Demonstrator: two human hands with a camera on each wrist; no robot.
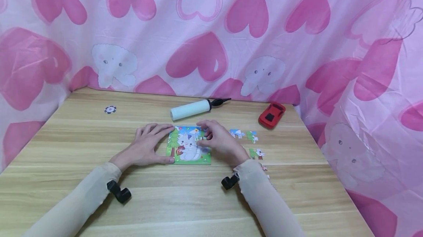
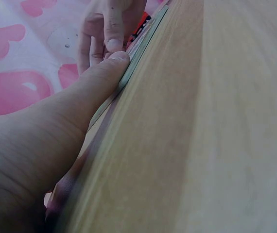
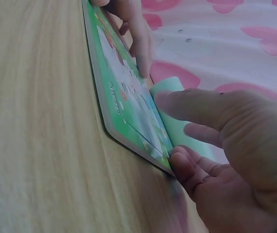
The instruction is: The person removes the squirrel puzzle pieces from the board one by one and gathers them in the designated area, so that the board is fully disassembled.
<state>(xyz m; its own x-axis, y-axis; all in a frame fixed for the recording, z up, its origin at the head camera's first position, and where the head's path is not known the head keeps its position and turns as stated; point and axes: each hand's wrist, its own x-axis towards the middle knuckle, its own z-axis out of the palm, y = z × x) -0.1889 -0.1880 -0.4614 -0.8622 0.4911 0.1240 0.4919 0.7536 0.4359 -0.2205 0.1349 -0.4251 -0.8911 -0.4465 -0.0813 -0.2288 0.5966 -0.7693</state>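
A jigsaw puzzle board (image 1: 190, 154) with a white cartoon animal on green lies flat on the table in the head view. My left hand (image 1: 143, 148) is spread along its left side, thumb on the near left corner and fingertips at the far one. Over the right part of the board is my right hand (image 1: 222, 142), thumb and index finger apart. The right wrist view shows its thumb (image 3: 197, 107) raised above the board, while lower fingers touch the board's edge. I see no piece between them. Loose puzzle pieces (image 1: 252, 136) lie to the right, some partly behind the right arm.
Behind the board lies a pale green hand pump (image 1: 190, 110) with a black nozzle. A red toy car (image 1: 272, 115) is at the back right, and a poker chip (image 1: 110, 109) at the back left. A pink heart-patterned curtain (image 1: 198, 53) borders the wooden table (image 1: 158, 204).
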